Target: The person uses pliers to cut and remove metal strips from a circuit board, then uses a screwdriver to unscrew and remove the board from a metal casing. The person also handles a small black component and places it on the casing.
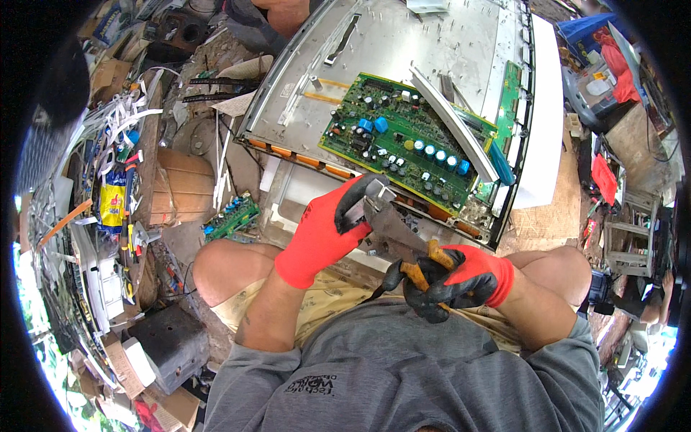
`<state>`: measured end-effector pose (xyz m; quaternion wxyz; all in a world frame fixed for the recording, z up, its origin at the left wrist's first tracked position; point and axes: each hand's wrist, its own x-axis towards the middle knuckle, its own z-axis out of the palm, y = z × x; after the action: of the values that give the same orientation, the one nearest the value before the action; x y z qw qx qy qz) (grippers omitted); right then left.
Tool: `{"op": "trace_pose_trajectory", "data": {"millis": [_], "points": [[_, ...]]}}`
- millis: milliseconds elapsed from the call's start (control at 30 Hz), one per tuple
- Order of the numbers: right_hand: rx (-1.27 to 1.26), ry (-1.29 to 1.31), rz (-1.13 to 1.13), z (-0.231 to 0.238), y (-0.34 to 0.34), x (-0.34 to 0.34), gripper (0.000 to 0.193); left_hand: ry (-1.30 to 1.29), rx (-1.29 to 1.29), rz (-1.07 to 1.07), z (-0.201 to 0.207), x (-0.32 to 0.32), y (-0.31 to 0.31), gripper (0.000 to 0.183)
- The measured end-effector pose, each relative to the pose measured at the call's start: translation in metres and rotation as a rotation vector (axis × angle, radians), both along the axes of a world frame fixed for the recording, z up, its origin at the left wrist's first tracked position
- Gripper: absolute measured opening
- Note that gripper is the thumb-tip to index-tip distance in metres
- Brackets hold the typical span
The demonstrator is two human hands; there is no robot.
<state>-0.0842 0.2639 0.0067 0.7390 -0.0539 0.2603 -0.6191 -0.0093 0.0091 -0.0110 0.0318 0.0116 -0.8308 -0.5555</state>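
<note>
My left hand (327,229), in a red glove with black palm and fingers, is closed around a small silvery metal piece (379,190), mostly hidden by the fingers. My right hand (464,279), gloved the same way, grips a pair of snips (415,274) with worn yellow handles. Their grey blades (398,229) point up and left and meet the metal piece. Just beyond both hands lies a large green circuit board (389,155) with blue and white-topped capacitors. It rests on the metal back of a flat panel (446,43).
A long metal bar (457,126) slants across the board, beside a teal handle (500,165). A smaller circuit board (232,216) lies left of my knee. Cartons (183,186), a dark metal box (169,348) and cable scrap crowd the left; a wooden frame (630,245) stands right.
</note>
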Motion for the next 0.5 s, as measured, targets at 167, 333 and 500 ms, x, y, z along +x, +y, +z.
{"op": "trace_pose_trajectory", "data": {"millis": [167,333,500], "points": [[0.262,0.487,-0.013,-0.017,0.006,0.007,0.058,-0.048,-0.081,0.030,0.000,-0.001,-0.002,0.059],[0.486,0.812,-0.052,0.012,-0.007,0.010,0.055,-0.147,-0.140,0.106,0.009,-0.005,0.005,0.060],[0.105,0.321,-0.147,-0.012,-0.001,0.010,0.050,-0.019,-0.169,0.106,0.000,-0.005,0.005,0.061]]}}
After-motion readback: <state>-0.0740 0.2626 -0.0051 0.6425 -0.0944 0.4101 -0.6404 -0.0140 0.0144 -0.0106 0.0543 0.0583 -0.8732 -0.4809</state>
